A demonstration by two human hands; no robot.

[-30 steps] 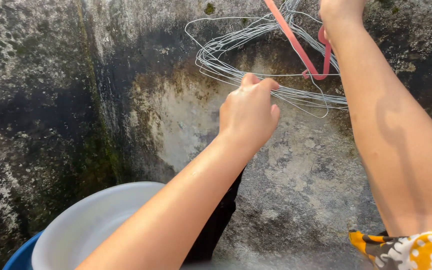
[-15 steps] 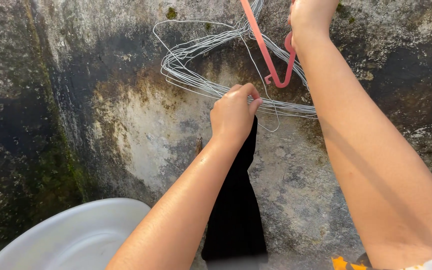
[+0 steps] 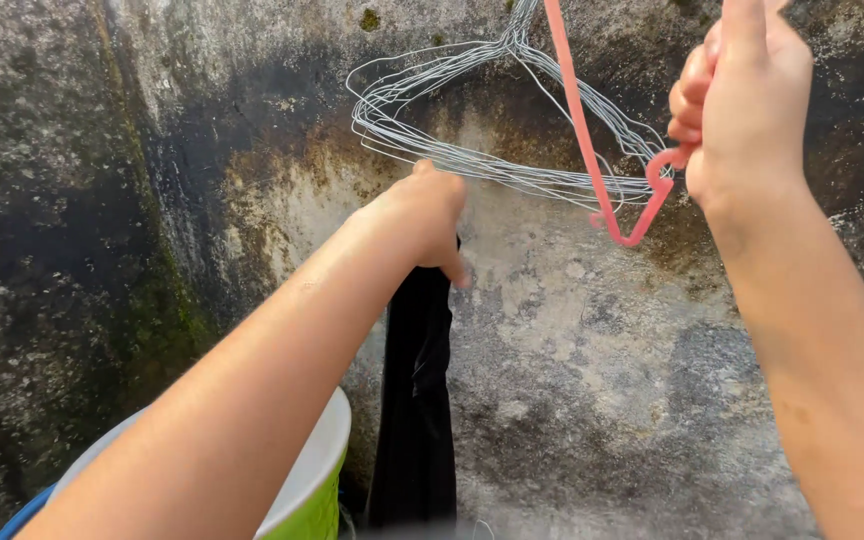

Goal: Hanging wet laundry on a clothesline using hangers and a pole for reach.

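Gripping a dark, limp cloth (image 3: 417, 400) against the bundle of thin grey wire hangers (image 3: 472, 120), the left hand (image 3: 422, 215) risks snagging several; the right hand (image 3: 742, 110) pinches the pink plastic hanger (image 3: 592, 150), which could slip

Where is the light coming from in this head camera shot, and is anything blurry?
In the head view, warm low sunlight strikes the left hand and right hand, leaving a soft shadow on the right forearm. The stained wall is dim but sharp. The wire hangers and pink hanger look crisp. The black cloth shows little detail, and the basin is slightly soft.
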